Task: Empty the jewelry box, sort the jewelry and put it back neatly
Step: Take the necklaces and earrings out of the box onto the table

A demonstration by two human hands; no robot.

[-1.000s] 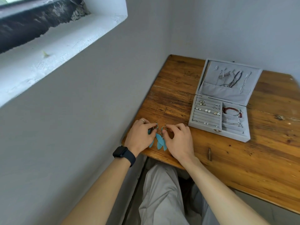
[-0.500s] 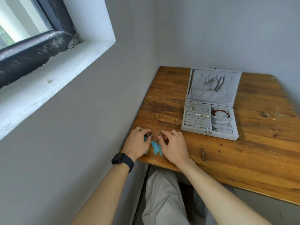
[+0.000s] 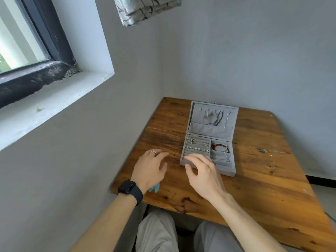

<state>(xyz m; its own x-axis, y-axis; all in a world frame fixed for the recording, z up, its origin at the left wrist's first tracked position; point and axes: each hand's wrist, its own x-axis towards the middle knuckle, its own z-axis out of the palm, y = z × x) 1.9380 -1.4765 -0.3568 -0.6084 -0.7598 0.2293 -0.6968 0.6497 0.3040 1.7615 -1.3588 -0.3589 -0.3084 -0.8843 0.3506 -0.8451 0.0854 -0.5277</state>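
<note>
The jewelry box (image 3: pixel 224 172) is lying open on the counter (image 3: pixel 263 188), with studs (image 3: pixel 196 148) sitting in its left slots. My right hand (image 3: pixel 202 172) is hovering over its near-left corner, fingers loose, holding nothing. My left hand (image 3: pixel 150 168) is resting flat, spread wide. I am judging the pieces tiny, light and snag-prone, so I am planning to pinch each by its post.

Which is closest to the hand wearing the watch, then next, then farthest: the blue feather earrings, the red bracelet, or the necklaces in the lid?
1. Blue feather earrings: right by the left hand's wrist.
2. Red bracelet: right compartment of the jewelry box.
3. Necklaces: in the lid, at the back.
</note>
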